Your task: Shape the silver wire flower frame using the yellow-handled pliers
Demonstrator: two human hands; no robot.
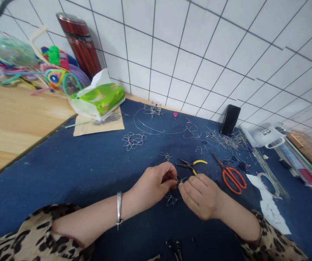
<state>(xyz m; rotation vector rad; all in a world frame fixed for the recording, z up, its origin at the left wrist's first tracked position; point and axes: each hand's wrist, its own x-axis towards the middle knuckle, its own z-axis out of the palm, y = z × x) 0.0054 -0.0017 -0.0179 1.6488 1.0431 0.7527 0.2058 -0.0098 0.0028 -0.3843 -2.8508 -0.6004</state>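
left hand (153, 183) and right hand (201, 195) meet over the blue felt mat (91, 170), fingertips of both pinched shut on a small wire flower piece (180, 180) held between them (detail too small to resolve). yellow-handled pliers (192, 165) lie just beyond; orange scissors (230, 174) lie to the right.

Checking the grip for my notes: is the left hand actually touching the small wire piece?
Touching. The head view shows the left hand pinching the small wire piece at its fingertips, with the right hand pinching it from the other side.
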